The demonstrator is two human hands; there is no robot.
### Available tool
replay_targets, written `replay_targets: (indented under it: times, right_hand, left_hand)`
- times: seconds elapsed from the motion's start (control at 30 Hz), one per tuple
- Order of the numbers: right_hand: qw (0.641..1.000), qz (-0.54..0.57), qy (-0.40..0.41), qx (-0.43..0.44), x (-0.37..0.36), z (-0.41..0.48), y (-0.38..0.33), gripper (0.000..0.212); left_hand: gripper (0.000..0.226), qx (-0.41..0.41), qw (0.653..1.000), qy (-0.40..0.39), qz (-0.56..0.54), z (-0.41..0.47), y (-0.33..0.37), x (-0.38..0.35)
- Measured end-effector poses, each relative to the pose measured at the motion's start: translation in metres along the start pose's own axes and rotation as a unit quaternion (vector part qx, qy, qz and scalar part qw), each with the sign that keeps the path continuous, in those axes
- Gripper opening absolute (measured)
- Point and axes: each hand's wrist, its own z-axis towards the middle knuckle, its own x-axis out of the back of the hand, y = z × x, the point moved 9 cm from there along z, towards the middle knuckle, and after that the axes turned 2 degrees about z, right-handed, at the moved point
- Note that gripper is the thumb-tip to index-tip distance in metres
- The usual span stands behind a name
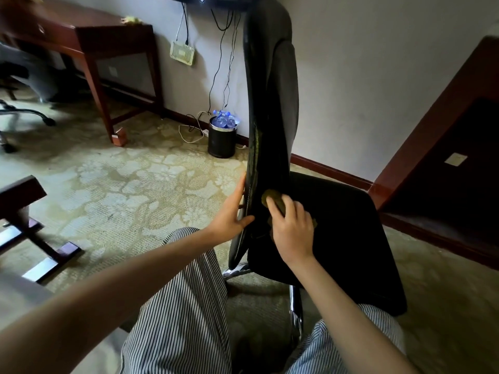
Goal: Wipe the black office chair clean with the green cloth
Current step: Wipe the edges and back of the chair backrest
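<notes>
The black office chair [348,225] stands right in front of me, seen side-on, its tall backrest [270,90] rising at centre and the seat spreading to the right. My left hand [233,211] lies flat with straight fingers against the back edge of the backrest, low down. My right hand [293,229] holds the bunched green cloth [272,198] and presses it where backrest meets seat. Most of the cloth is hidden under my fingers.
A black bin [222,143] full of plastic bottles stands by the wall behind the chair, with cables trailing down to it. A dark wooden desk [89,36] is at the far left, a wooden cabinet [445,157] on the right. Patterned carpet covers the floor.
</notes>
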Motion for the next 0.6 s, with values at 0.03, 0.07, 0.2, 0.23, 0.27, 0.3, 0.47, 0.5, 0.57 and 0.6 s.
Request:
replay_targets:
  times: [0.03,0.07,0.2,0.23,0.27,0.3,0.47,0.5,0.57,0.6]
  right_hand:
    - [1.0,0.0,-0.003,-0.012,-0.001,0.003,0.0,0.046]
    - [1.0,0.0,-0.011,-0.023,-0.004,0.004,-0.002,0.046]
    - [0.996,0.018,-0.059,-0.061,-0.02,-0.005,-0.015,0.045]
    - [0.995,0.027,-0.064,-0.068,-0.022,-0.007,-0.016,0.045]
    - [0.994,0.034,-0.068,-0.072,-0.024,-0.009,-0.017,0.045]
    - [0.994,0.036,-0.074,-0.073,-0.025,-0.01,-0.017,0.046]
    - [0.986,-0.031,-0.157,-0.041,-0.047,-0.032,-0.018,0.058]
    - [0.983,-0.035,-0.176,-0.035,-0.053,-0.038,-0.018,0.062]
    - [0.979,-0.032,-0.2,-0.031,-0.063,-0.047,-0.018,0.067]
    - [0.979,-0.026,-0.202,-0.032,-0.064,-0.051,-0.018,0.069]
  left_hand:
    - [0.102,-0.003,1.0,-0.001,0.003,0.0,0.0,0.0]
    - [0.103,-0.005,1.0,-0.001,0.004,0.0,0.001,-0.001]
    - [0.103,-0.01,1.0,0.002,0.017,0.0,-0.002,-0.001]
    - [0.103,-0.011,1.0,0.006,0.025,0.0,-0.003,0.0]
    - [0.103,-0.012,0.999,0.011,0.034,0.0,-0.004,0.0]
    - [0.103,-0.013,0.999,0.015,0.04,0.0,-0.004,0.0]
    - [0.1,-0.006,0.999,0.013,0.041,0.001,-0.003,-0.001]
    - [0.1,-0.007,0.999,0.01,0.041,0.001,-0.003,-0.001]
    - [0.099,-0.009,0.999,0.003,0.038,0.001,-0.003,-0.002]
    - [0.1,-0.008,0.999,0.0,0.038,0.001,-0.004,-0.002]
